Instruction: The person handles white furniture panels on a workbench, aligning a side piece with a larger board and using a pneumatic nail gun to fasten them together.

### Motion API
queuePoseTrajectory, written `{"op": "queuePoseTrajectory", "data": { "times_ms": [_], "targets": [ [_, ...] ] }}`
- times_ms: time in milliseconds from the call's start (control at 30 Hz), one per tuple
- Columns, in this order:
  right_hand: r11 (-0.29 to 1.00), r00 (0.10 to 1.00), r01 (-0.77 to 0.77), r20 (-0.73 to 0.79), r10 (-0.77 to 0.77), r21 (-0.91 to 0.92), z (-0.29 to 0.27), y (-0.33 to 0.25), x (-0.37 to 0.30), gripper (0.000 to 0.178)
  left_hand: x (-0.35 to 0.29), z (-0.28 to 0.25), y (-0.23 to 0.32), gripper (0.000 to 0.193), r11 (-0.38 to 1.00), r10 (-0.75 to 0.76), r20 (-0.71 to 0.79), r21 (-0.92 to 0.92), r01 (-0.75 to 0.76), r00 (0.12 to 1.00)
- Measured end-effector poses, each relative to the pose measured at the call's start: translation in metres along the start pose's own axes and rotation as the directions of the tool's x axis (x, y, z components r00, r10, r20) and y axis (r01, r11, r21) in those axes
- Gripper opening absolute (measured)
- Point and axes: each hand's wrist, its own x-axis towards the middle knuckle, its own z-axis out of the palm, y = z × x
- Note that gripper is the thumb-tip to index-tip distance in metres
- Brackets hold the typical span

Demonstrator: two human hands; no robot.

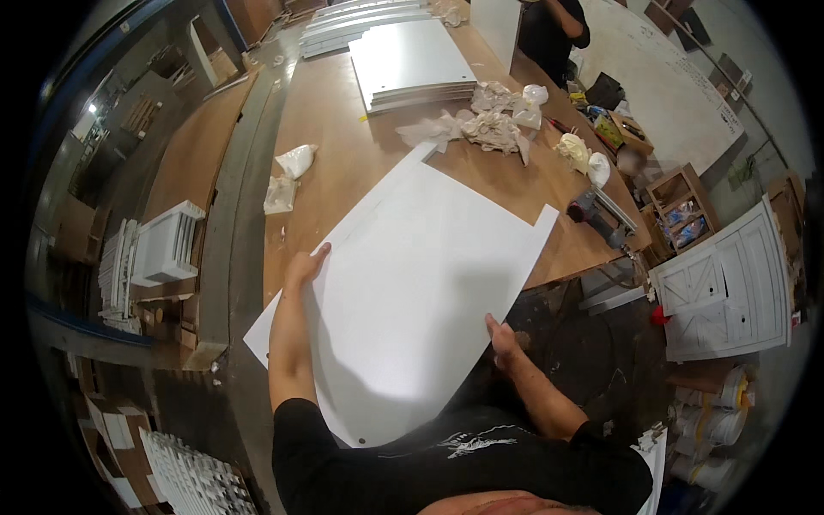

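Observation:
Between my two hands is a large white panel (pixel 412 257), tilted, with its far part over the wooden worktable (pixel 330 163) and its near edge close to my body. Its far end has a wide cut-out between two short projecting corners. My left hand (pixel 309 264) grips the left edge, fingers on the face. Opposite it, my right hand (pixel 505 340) clasps the right edge, thumb up and the other fingers mostly hidden under the panel. A dark round hole or fitting shows near the panel's close edge.
A stack of white panels (pixel 412 60) stands farther back on the table. Around it lie clear plastic bags (pixel 498 129) and small white bags (pixel 296 160). A nail gun (pixel 601 219) rests at the right edge. Another person (pixel 549 39) stands at the far right.

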Motion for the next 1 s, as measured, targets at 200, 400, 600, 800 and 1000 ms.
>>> {"op": "queuePoseTrajectory", "data": {
  "times_ms": [200,400,600,800,1000],
  "targets": [
    [0.889,0.993,-0.106,0.002,0.119,-0.446,-0.020,-0.076,0.057,0.062,0.038,-0.030,0.037,0.070,0.940,0.305,-0.247,-0.077,-0.333,0.920],
    [0.812,0.987,0.108,0.159,-0.019,-0.573,-0.050,-0.169,0.076,0.044,-0.019,-0.022,0.069,0.039,0.662,0.332,-0.384,-0.556,-0.503,0.862],
    [0.181,0.666,0.416,0.163,-0.728,-0.891,-0.168,-0.215,0.109,0.027,-0.185,0.115,-0.043,0.058,0.960,0.121,-0.515,-0.156,-0.231,0.849],
    [-0.375,0.755,-0.164,0.128,-0.642,-0.913,-0.262,-0.261,0.187,0.087,-0.340,0.199,-0.032,0.088,0.703,-0.252,-0.098,-0.703,0.112,0.963],
    [-0.360,0.665,0.141,0.357,-0.656,-0.922,-0.293,-0.284,0.244,0.090,-0.347,0.197,-0.051,0.064,0.385,-0.315,0.415,-0.766,0.514,0.854]
  ]
}}
